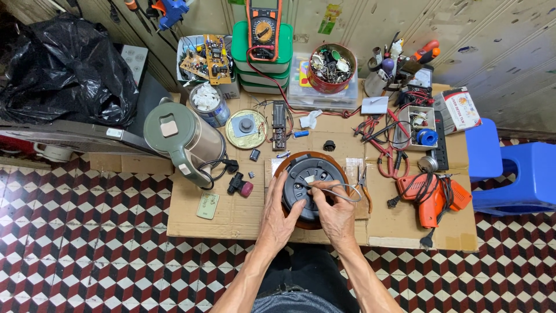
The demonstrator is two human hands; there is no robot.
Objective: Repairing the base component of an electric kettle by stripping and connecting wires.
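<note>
An upturned round appliance base [310, 174], black underside with a brown rim, sits on the cardboard-covered low table [243, 217] in front of me. My left hand [280, 211] grips its left rim, fingers spread over the black bottom. My right hand [334, 213] rests on the right side of the base and pinches grey wires [341, 190] that loop out to the right. Small pliers [365, 184] lie just right of the base.
A green and beige kettle [184, 139] stands at left. An orange soldering gun [431, 197] lies at right. Behind are a multimeter [264, 26] on green boxes, a red tin of parts [331, 68], circuit boards [207, 57], tangled leads. A blue stool [515, 168] stands right; black bag [63, 66] left.
</note>
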